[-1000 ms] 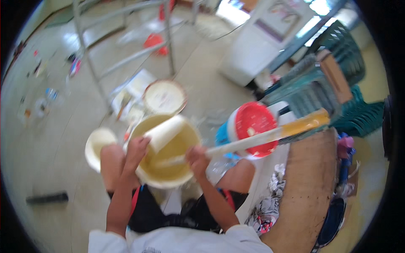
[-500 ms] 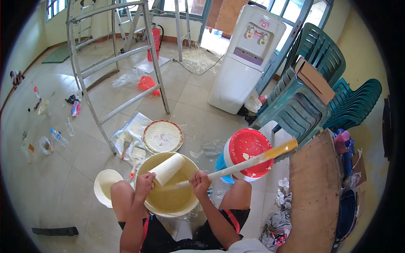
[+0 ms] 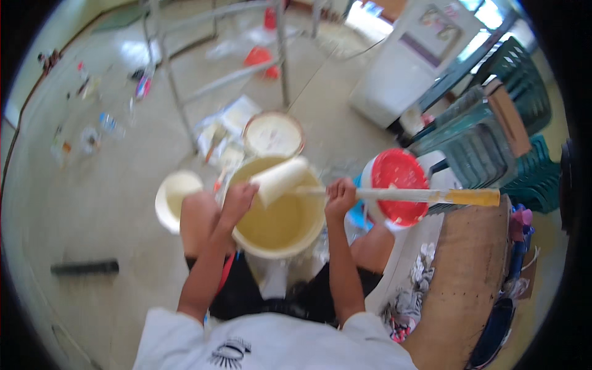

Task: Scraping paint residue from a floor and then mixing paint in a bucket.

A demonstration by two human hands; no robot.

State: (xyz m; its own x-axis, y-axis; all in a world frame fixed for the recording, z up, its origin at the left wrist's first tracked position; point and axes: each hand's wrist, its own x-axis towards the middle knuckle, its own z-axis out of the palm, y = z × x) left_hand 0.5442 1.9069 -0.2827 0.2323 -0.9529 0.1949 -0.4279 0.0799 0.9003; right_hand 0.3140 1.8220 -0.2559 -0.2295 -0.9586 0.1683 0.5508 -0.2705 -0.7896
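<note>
Between my knees stands a wide cream basin [image 3: 277, 251] with pale yellow paint inside. My left hand [image 3: 240, 200] is closed at the near left end of a thick cream-coated paint roller [image 3: 283, 177], tilted over the basin. My right hand [image 3: 341, 198] grips a long whitish pole [image 3: 401, 195] with a yellow far end. The pole lies nearly level, its thin end reaching behind the roller. Blur hides how the two join. Just beyond the basin is a round cream-covered lid [image 3: 274, 134]. A bucket with a red lid [image 3: 401, 169] sits under the pole.
A cream bowl [image 3: 163, 206] is left of my knee. Brushes lie on a plastic sheet [image 3: 237, 117] beside a metal ladder [image 3: 172, 92]. A water dispenser [image 3: 413, 68], stacked green chairs [image 3: 475, 148] and a wooden board [image 3: 462, 277] stand right. Bottles litter the left floor.
My view has tilted down, so everything sits higher and farther right in it. The pole has swung from slanting upward to nearly level. Both hands keep their hold.
</note>
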